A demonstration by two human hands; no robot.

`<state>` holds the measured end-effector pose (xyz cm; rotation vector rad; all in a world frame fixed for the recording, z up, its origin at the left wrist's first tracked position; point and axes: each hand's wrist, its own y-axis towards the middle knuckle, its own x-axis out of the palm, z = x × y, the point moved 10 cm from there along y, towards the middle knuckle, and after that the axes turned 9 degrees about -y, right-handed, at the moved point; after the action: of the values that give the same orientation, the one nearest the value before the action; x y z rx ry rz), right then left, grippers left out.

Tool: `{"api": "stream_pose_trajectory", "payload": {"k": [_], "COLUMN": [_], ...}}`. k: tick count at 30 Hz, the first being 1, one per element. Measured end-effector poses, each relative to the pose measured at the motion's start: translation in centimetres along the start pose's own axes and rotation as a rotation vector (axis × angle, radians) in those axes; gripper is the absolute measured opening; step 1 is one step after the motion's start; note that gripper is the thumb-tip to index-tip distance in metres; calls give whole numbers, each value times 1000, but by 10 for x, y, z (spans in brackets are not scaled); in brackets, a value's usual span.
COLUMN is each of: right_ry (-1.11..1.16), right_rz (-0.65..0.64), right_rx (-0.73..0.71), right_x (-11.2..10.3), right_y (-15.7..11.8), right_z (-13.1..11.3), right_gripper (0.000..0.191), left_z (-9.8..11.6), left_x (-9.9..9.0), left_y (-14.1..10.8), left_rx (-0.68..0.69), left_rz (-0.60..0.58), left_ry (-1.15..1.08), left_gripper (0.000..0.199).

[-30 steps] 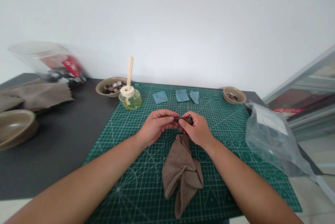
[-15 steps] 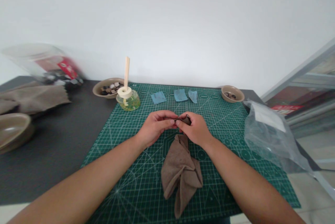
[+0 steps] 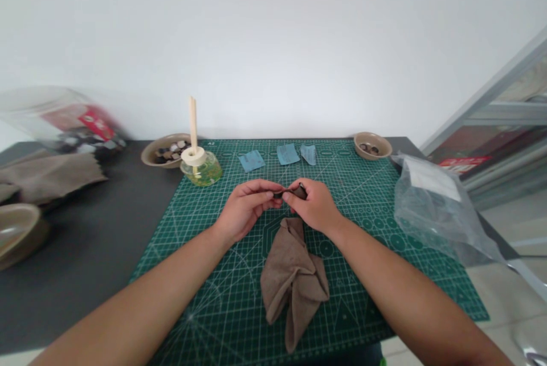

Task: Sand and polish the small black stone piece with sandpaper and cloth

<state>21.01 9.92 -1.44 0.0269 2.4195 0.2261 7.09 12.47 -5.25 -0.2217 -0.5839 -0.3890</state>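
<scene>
My left hand (image 3: 245, 209) and my right hand (image 3: 310, 200) meet above the green cutting mat (image 3: 376, 206), their fingertips pinching a small dark piece (image 3: 298, 191) from both sides. Most of that piece is hidden by my fingers, so its exact kind is unclear. Just below my hands, a crumpled brown cloth (image 3: 294, 280) lies on the mat, close to my right hand but apart from it.
Three blue abrasive sheets (image 3: 288, 154) lie at the mat's far edge. Nearby stand a glass jar with a wooden stick (image 3: 200, 169) and tan bowls of small discs (image 3: 372, 145). A plastic bag (image 3: 436, 209) lies right; a clear tub (image 3: 64, 118), cloth (image 3: 51, 178) and bowl (image 3: 17, 235) sit left.
The whole scene sits slightly lower and further left as my head view shifts. My hands stay together, still pinching the dark piece, and the brown cloth has not visibly moved on the mat.
</scene>
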Motion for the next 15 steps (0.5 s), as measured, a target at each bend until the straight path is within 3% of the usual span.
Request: {"api": "stream_pose_trajectory", "payload": {"k": [11,15], "right_ry": [22,13], "right_rz": [-15,37], "right_rx": [-21,-8], "right_x": [4,-4], "right_y": [-2,0], "right_z": [-3,-2], "right_gripper": [9,14], "left_z": [0,-2], "left_x": [4,4], "left_y": [-2,-1], "left_rx": [23,14], "left_rz": [-14,-24], "left_ry": [13,22], "left_gripper": [24,24]}}
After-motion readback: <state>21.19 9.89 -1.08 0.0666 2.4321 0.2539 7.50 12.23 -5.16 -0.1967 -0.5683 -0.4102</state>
